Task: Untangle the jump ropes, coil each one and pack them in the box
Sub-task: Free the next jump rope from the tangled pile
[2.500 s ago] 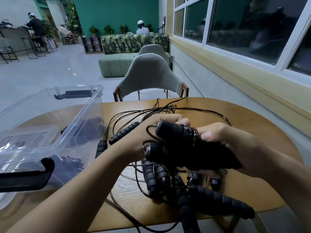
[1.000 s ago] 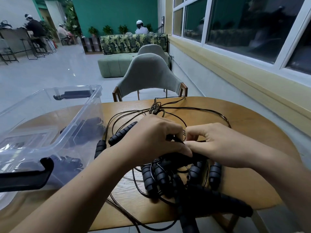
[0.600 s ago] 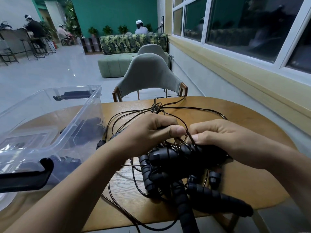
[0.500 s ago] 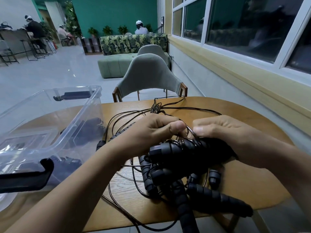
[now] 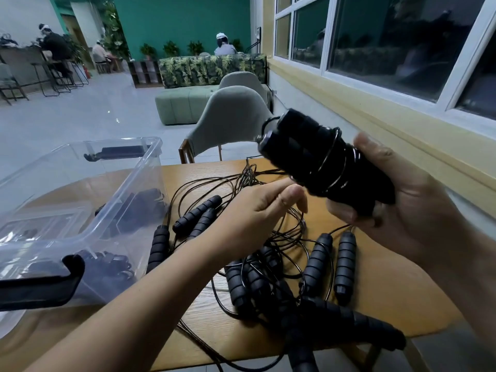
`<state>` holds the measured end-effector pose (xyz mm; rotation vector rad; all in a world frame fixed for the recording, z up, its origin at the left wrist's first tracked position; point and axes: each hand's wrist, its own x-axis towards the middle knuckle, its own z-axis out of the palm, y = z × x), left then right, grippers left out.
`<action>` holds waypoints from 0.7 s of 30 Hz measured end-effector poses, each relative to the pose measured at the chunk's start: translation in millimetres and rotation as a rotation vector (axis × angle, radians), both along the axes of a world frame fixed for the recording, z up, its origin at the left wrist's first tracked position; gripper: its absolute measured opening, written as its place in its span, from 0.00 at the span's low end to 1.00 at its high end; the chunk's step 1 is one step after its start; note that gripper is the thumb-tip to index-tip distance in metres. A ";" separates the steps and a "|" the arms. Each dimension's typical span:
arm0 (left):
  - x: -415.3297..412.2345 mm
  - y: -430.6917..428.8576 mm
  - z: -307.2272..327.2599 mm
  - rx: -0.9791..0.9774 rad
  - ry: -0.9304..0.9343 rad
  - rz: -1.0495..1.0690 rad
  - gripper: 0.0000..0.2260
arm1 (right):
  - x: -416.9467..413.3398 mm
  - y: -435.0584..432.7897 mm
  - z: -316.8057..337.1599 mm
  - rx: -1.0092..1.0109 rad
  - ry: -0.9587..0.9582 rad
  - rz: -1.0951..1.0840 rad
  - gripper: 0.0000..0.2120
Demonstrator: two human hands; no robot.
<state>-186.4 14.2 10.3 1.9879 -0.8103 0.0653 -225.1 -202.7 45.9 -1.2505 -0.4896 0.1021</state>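
My right hand (image 5: 397, 210) grips a pair of black foam jump-rope handles (image 5: 314, 154) with thin cord wound round them, raised above the table. My left hand (image 5: 257, 213) is just below their front end, thumb and fingers pinching the thin black cord (image 5: 294, 226). Beneath lies a tangle of jump ropes (image 5: 271, 267) with several ribbed black handles on the wooden table (image 5: 375, 299). The clear plastic box (image 5: 80, 210) stands at the left with coiled ropes inside.
A grey chair (image 5: 230, 116) stands at the table's far side. A window wall runs along the right. The box has black latches (image 5: 40, 285) at its near and far ends. Seated people and a sofa are far behind.
My right hand has lifted the wound handle pair up off the pile and to the right. My left hand has drawn back to the cord below it.
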 end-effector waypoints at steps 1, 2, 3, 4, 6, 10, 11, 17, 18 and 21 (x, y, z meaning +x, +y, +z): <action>1.0 -0.4 -2.4 0.014 -0.036 0.018 0.18 | 1.3 1.0 0.9 0.022 0.006 -0.015 0.23; 2.5 0.3 -5.0 0.033 -0.063 0.040 0.18 | 2.0 2.0 1.9 0.038 0.008 -0.026 0.22; 4.0 0.3 -7.3 0.058 -0.080 0.053 0.17 | 2.8 2.4 2.6 0.043 0.001 -0.035 0.22; 5.2 -0.1 -8.1 0.076 -0.087 0.064 0.17 | 3.3 3.1 3.3 0.037 -0.011 -0.048 0.21; 8.4 -0.9 -8.7 0.092 -0.102 0.087 0.16 | 4.7 3.6 3.2 0.018 -0.037 -0.095 0.21; 12.5 -0.6 -13.0 0.155 -0.173 0.118 0.19 | 10.4 5.9 -0.2 0.057 -0.047 -0.185 0.22; 11.9 -1.2 -14.2 0.172 -0.173 0.120 0.20 | 11.6 6.0 -1.0 0.070 -0.054 -0.212 0.18; 13.2 -0.1 -16.5 0.192 -0.175 0.156 0.20 | 14.2 6.5 -3.6 -0.045 -0.180 -0.457 0.04; 13.4 -0.2 -17.0 0.198 -0.181 0.160 0.20 | 15.0 5.7 -5.6 -0.132 -0.214 -0.511 0.03; 13.8 -2.0 -17.7 0.260 -0.253 0.182 0.20 | 18.2 3.8 -13.5 -0.551 -0.334 -0.705 0.07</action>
